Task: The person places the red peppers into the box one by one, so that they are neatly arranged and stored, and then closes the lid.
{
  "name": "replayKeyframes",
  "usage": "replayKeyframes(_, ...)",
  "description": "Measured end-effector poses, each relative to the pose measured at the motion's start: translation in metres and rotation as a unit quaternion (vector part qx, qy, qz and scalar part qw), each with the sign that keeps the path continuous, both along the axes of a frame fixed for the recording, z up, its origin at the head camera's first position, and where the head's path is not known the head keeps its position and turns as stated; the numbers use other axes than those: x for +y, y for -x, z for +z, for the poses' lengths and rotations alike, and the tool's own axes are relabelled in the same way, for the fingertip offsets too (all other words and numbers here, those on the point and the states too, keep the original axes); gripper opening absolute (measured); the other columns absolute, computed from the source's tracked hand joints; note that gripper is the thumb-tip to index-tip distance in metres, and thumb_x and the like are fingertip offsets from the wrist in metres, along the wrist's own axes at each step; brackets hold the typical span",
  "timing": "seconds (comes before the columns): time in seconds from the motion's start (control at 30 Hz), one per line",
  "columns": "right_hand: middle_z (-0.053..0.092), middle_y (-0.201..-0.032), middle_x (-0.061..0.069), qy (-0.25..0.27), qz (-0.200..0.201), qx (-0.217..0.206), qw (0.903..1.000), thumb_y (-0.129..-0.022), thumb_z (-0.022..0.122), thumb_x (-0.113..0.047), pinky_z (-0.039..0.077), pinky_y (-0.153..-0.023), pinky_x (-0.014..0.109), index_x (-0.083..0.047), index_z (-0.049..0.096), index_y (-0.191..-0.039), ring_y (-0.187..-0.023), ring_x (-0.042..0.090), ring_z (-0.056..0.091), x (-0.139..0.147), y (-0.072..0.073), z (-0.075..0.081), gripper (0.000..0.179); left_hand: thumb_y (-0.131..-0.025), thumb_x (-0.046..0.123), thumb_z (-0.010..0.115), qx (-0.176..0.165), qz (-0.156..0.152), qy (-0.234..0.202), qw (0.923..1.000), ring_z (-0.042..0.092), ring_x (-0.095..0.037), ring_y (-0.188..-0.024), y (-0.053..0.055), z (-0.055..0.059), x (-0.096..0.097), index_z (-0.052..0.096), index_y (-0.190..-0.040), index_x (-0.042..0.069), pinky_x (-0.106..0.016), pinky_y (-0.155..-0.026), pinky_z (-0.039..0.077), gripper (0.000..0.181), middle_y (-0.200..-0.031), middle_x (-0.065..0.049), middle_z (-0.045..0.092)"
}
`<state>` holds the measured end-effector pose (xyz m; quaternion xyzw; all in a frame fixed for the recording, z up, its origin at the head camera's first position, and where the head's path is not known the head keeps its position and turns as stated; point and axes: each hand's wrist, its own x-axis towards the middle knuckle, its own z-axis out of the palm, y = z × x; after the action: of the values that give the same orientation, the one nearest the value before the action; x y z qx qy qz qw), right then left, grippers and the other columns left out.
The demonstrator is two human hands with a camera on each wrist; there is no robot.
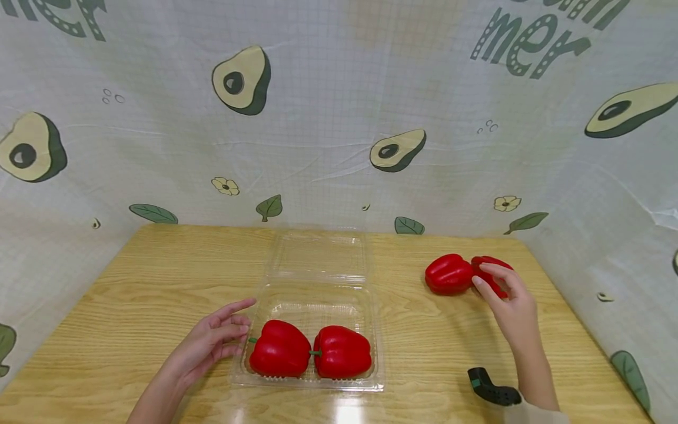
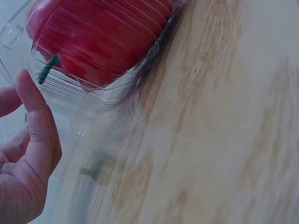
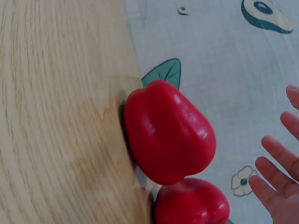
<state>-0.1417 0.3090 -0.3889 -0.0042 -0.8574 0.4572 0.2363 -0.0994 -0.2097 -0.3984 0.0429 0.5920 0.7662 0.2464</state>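
Note:
Two red bell peppers, the left one [image 1: 281,348] and the right one [image 1: 342,352], lie side by side in the front of a clear plastic clamshell box [image 1: 318,291], its lid folded back. My left hand [image 1: 214,337] is at the box's left side, fingers loosely extended and fingertips right at its rim; in the left wrist view a green stem [image 2: 48,69] shows through the plastic. Farther right, two more bell peppers, one nearer the box [image 1: 449,274] and one outer [image 1: 489,262], lie close together. My right hand [image 1: 509,303] overlaps the outer one, its fingers spread and relaxed.
The wooden table [image 1: 143,282] meets a curtain [image 1: 318,147] printed with avocados and leaves behind and at both sides. The transparent lid [image 1: 320,253] lies flat toward the back. A black wrist device [image 1: 492,388] is on the right forearm.

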Motion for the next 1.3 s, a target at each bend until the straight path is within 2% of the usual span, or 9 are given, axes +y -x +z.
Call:
replayKeyframes(0.13, 0.053, -0.126, -0.007, 0.015, -0.022, -0.032, 0.9991, -0.086, 0.066, -0.026, 0.041, -0.079, 0.001, -0.015, 0.058, -0.124, -0.108, -0.007, 0.051, 0.024, 0.013, -0.023, 0.041, -0.092, 0.007, 0.052, -0.003, 0.002, 0.002, 1.0, 0.056, -0.007, -0.076, 0.0, 0.0, 0.0, 0.048, -0.131, 0.026, -0.02, -0.066, 0.052, 0.043, -0.097, 0.006, 0.056)
replayKeyframes(0.27, 0.052, -0.127, -0.011, 0.023, -0.05, -0.031, 0.998, -0.085, 0.067, -0.031, 0.04, -0.081, 0.0, -0.023, 0.057, -0.126, -0.11, -0.006, 0.048, 0.044, 0.024, -0.044, 0.042, -0.093, 0.007, 0.052, -0.005, 0.002, 0.001, 1.0, 0.056, -0.007, -0.076, -0.001, 0.001, 0.001, 0.048, -0.132, 0.026, -0.02, -0.066, 0.052, 0.043, -0.097, 0.006, 0.056)
replayKeyframes(0.33, 0.051, -0.125, -0.012, 0.026, -0.071, -0.04, 0.9963, -0.086, 0.066, -0.03, 0.039, -0.087, 0.003, -0.021, 0.057, -0.126, -0.11, -0.005, 0.045, 0.037, 0.02, -0.035, 0.042, -0.093, 0.007, 0.052, -0.005, 0.002, 0.001, 1.0, 0.056, -0.007, -0.076, -0.001, 0.001, 0.001, 0.048, -0.131, 0.026, -0.02, -0.066, 0.051, 0.043, -0.097, 0.006, 0.057)
replayKeyframes(0.5, 0.051, -0.109, -0.019, 0.07, -0.12, -0.053, 0.9889, -0.086, 0.066, -0.017, 0.037, -0.095, 0.009, -0.005, 0.055, -0.124, -0.105, -0.004, 0.043, 0.002, 0.0, 0.011, 0.042, -0.092, 0.007, 0.053, -0.006, 0.006, 0.005, 0.9999, 0.056, -0.007, -0.076, -0.001, 0.002, 0.001, 0.049, -0.13, 0.027, -0.02, -0.066, 0.051, 0.043, -0.097, 0.006, 0.056)
replayKeyframes(0.67, 0.045, -0.11, -0.021, 0.091, -0.154, -0.06, 0.9821, -0.085, 0.067, -0.019, 0.036, -0.102, 0.021, -0.005, 0.052, -0.128, -0.109, 0.004, 0.042, 0.012, 0.003, 0.003, 0.048, -0.092, 0.007, 0.053, -0.004, 0.007, 0.011, 0.9999, 0.056, -0.007, -0.077, -0.001, 0.001, 0.0, 0.049, -0.131, 0.027, -0.02, -0.066, 0.052, 0.043, -0.098, 0.005, 0.056)
replayKeyframes(0.87, 0.037, -0.135, 0.005, 0.089, -0.168, -0.109, 0.9757, -0.086, 0.065, -0.028, 0.035, -0.107, 0.035, -0.007, 0.042, -0.137, -0.119, 0.024, 0.036, 0.02, 0.003, -0.002, 0.059, -0.093, 0.008, 0.052, -0.002, 0.006, 0.011, 0.9999, 0.057, -0.006, -0.077, -0.001, 0.001, -0.001, 0.049, -0.131, 0.027, -0.02, -0.067, 0.052, 0.043, -0.098, 0.006, 0.056)
replayKeyframes(1.0, 0.031, -0.142, 0.012, 0.071, -0.166, -0.148, 0.9724, -0.087, 0.063, -0.032, 0.04, -0.093, 0.022, -0.007, 0.034, -0.142, -0.12, 0.029, 0.035, 0.027, 0.002, -0.008, 0.067, -0.093, 0.008, 0.053, -0.003, 0.008, 0.015, 0.9999, 0.057, -0.006, -0.078, -0.001, 0.0, 0.0, 0.049, -0.131, 0.027, -0.02, -0.067, 0.052, 0.043, -0.099, 0.005, 0.056)
replayKeyframes(1.13, 0.027, -0.146, 0.016, 0.064, -0.152, -0.19, 0.968, -0.087, 0.062, -0.035, 0.033, -0.071, 0.009, -0.007, 0.024, -0.146, -0.121, 0.033, 0.035, 0.031, 0.001, -0.012, 0.075, -0.093, 0.008, 0.053, -0.002, 0.009, 0.019, 0.9998, 0.057, -0.007, -0.078, -0.001, 0.0, 0.0, 0.049, -0.132, 0.026, -0.021, -0.067, 0.052, 0.043, -0.099, 0.005, 0.056)
replayKeyframes(1.3, 0.022, -0.148, 0.022, 0.075, -0.132, -0.222, 0.9632, -0.087, 0.061, -0.037, 0.031, -0.064, 0.003, -0.006, 0.011, -0.148, -0.122, 0.037, 0.036, 0.032, 0.002, -0.015, 0.085, -0.093, 0.008, 0.053, 0.0, 0.008, 0.015, 0.9999, 0.057, -0.007, -0.077, 0.0, 0.0, 0.0, 0.048, -0.132, 0.026, -0.02, -0.067, 0.052, 0.043, -0.098, 0.005, 0.056)
